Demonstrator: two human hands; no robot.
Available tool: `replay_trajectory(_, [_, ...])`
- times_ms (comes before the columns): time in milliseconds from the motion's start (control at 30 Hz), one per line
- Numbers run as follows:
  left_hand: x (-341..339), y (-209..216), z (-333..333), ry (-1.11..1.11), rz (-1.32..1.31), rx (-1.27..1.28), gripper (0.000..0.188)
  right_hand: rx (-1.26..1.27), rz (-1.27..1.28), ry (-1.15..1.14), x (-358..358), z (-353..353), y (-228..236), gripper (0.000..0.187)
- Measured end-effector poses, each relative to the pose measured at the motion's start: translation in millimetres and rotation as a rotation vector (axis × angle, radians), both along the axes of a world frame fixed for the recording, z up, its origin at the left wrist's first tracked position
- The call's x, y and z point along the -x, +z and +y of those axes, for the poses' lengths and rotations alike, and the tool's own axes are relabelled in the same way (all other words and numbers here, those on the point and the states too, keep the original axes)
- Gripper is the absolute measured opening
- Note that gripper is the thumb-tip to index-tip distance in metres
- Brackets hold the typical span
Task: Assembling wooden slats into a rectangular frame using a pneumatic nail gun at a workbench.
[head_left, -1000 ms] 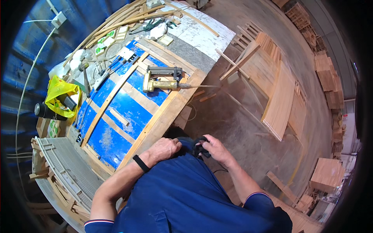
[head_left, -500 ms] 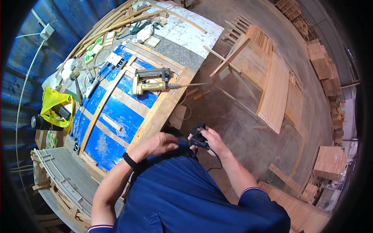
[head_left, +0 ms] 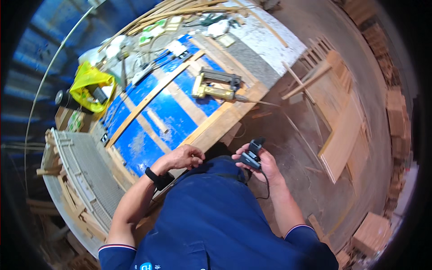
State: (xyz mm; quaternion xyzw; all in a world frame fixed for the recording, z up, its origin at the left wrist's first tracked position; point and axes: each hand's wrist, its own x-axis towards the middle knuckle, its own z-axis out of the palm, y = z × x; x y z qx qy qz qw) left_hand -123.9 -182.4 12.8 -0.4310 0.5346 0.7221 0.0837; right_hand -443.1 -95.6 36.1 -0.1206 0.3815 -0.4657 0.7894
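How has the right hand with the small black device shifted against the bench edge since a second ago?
Yes. The right hand with the small black corded device has lifted off the shirt front and out toward the wooden bench edge.

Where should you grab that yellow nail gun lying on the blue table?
Best by the dark handle on top of the nail gun. It lies flat on the blue table with the thin nose pointing right, so coming from the left, away from the nose, looks safest.
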Motion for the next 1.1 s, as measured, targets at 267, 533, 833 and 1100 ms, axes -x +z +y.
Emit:
replay_trajectory(267, [-81,-13,108,0.297,-0.048,-0.057,0.025,0.015,-0.018,0.280,-28,-43,-4,0.041])
replay_trajectory(533, [-89,-20,222,0.826,0.032,-0.047,0.029,0.111,0.124,0.434,-95,-113,-29,0.036])
replay_trajectory(833, [-77,-2,280,1.047,0.035,0.067,0.025,0.262,0.354,1.069,-116,-106,8,0.029])
replay_trajectory(1100, [-81,-37,255,0.741,0.171,0.279,0.027,0.591,0.623,1.862,-185,-38,-22,0.040])
